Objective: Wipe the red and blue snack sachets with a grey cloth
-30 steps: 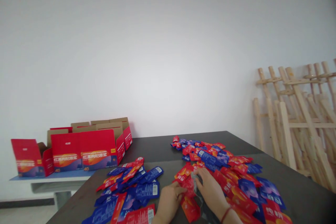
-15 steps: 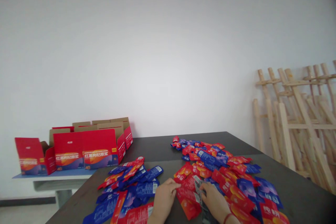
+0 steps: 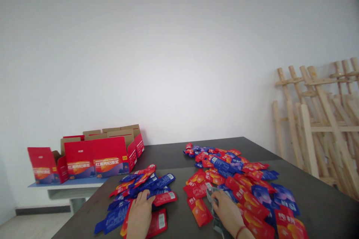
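My left hand [image 3: 139, 213] lies over the left pile of red and blue pouches [image 3: 119, 216]. Its thumb and fingers are closed at the near end of a red pouch [image 3: 165, 198], which points to the right; the grip itself is partly hidden. Beneath it, another red pouch [image 3: 160, 221] with a white barcode lies on the table. My right hand [image 3: 226, 209] is closed on a dark grey, shiny crumpled packet [image 3: 217, 224], whose kind I cannot make out. Just left of that packet are loose red pouches [image 3: 199, 212].
A larger spread of red and blue pouches [image 3: 246, 194] covers the right of the dark table [image 3: 168, 157]. Open red cartons [image 3: 109, 157] stand on a low side table [image 3: 53, 190] at the left. Wooden frames [image 3: 316, 119] lean against the wall at the right.
My left hand has moved left from the middle pouches to the left pile, with a red pouch at its fingers. My right hand stays at the grey packet. The view has shifted slightly.
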A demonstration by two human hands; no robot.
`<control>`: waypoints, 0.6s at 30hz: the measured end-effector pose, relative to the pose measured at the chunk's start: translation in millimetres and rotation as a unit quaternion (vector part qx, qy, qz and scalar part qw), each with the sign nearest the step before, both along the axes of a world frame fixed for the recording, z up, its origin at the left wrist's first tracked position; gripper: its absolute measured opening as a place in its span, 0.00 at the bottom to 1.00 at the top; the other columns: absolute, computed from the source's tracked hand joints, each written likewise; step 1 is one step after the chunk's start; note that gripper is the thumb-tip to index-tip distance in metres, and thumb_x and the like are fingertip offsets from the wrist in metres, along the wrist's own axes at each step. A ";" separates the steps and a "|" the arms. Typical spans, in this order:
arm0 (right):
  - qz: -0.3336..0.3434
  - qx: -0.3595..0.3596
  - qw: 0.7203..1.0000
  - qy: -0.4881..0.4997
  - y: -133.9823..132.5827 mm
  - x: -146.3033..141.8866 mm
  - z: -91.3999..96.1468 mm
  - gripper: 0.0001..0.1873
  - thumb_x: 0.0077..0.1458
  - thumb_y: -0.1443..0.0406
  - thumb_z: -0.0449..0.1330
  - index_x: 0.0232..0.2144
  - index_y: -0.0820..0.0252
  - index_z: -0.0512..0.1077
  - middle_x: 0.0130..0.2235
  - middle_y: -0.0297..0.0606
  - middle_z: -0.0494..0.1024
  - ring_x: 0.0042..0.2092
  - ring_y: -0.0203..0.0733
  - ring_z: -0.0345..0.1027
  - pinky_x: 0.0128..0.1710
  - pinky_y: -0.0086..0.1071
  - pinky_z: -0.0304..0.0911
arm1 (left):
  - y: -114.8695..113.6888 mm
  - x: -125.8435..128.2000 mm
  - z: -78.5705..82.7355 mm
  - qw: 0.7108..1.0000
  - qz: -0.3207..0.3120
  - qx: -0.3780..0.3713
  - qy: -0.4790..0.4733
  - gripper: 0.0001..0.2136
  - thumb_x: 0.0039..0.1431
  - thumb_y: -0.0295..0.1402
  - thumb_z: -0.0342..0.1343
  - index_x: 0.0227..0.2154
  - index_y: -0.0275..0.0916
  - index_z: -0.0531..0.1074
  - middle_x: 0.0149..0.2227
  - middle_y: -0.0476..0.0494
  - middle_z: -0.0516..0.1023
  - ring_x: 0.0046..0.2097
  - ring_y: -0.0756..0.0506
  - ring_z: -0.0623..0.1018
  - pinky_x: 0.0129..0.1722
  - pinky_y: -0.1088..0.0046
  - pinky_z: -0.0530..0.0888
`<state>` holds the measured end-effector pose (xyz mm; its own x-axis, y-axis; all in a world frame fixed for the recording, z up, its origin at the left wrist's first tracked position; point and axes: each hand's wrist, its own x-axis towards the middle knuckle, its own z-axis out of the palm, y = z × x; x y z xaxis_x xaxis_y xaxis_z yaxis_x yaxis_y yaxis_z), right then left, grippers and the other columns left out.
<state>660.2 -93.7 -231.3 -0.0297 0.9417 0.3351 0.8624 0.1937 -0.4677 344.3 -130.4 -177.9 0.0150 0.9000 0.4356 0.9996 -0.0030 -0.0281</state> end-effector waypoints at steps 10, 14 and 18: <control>0.014 -0.025 0.999 -0.037 -1.2 -6.5 17.2 0.10 0.51 0.68 0.52 0.31 0.55 0.73 0.39 0.37 0.73 0.42 0.38 0.68 0.39 0.28 0.58 | 10.6 100.7 -7.9 0.972 -0.177 -0.125 -0.097 0.13 0.54 0.26 0.45 0.36 0.39 0.75 0.41 0.42 0.74 0.45 0.44 0.71 0.47 0.69 0.64; 0.037 -0.042 0.997 -0.050 -8.1 -14.6 29.3 0.09 0.52 0.65 0.53 0.32 0.55 0.73 0.40 0.37 0.73 0.42 0.39 0.68 0.40 0.30 0.59 | 25.5 134.7 -21.1 0.961 -0.185 -0.147 -0.143 0.14 0.51 0.32 0.50 0.41 0.37 0.74 0.46 0.38 0.72 0.47 0.41 0.70 0.48 0.67 0.64; 0.047 -0.030 0.993 -0.102 -22.3 -39.4 33.9 0.19 0.42 0.55 0.62 0.37 0.58 0.74 0.46 0.45 0.72 0.46 0.49 0.66 0.43 0.36 0.61 | 43.1 137.9 -19.0 0.958 -0.168 -0.170 -0.159 0.14 0.50 0.28 0.49 0.39 0.35 0.74 0.45 0.37 0.73 0.47 0.41 0.70 0.47 0.67 0.65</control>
<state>620.8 -116.0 -197.3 -0.1800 0.9497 0.2561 0.9202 0.2546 -0.2974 482.1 -87.2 -197.0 0.2447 0.9582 0.1486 0.8983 -0.2817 0.3373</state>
